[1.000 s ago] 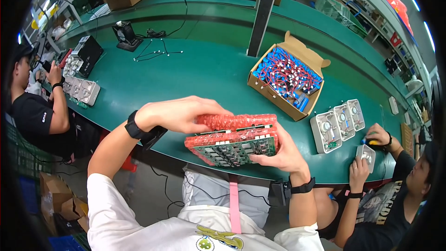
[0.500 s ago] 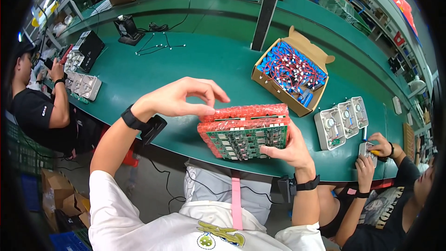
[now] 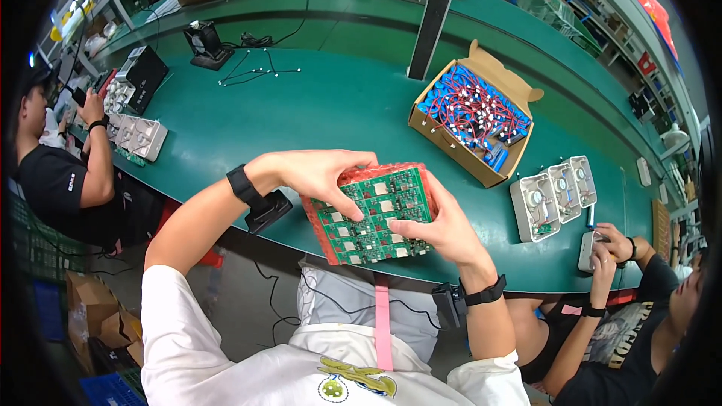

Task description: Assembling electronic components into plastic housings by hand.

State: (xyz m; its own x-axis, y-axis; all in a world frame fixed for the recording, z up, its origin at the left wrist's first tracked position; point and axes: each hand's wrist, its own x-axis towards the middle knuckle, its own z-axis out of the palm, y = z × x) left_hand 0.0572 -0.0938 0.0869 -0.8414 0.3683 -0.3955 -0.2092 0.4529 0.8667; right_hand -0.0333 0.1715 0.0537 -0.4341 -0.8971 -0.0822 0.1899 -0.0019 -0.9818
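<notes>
Both my hands grip a stack of green circuit boards point(image 3: 376, 237) with red bubble wrap point(image 3: 321, 234) showing along its left and far edges. My left hand point(image 3: 327, 177) is closed on the far left side, its thumb lying across the top board. On the right side my right hand point(image 3: 436, 222) clasps the stack, thumb over the components. The populated face is tilted up toward me, close to the bench's front edge. Fingers behind the stack are hidden.
An open cardboard box point(image 3: 470, 124) of blue batteries with red leads stands beyond. Grey housings point(image 3: 538, 207) sit to the right, near a co-worker's hands point(image 3: 605, 252). Black cables point(image 3: 259, 71) lie at the far left on the green bench point(image 3: 331, 105). Another person works at the left.
My left hand has come down from above the stack and taken hold of its left side. The boards have tipped back, so their face shows more fully.
</notes>
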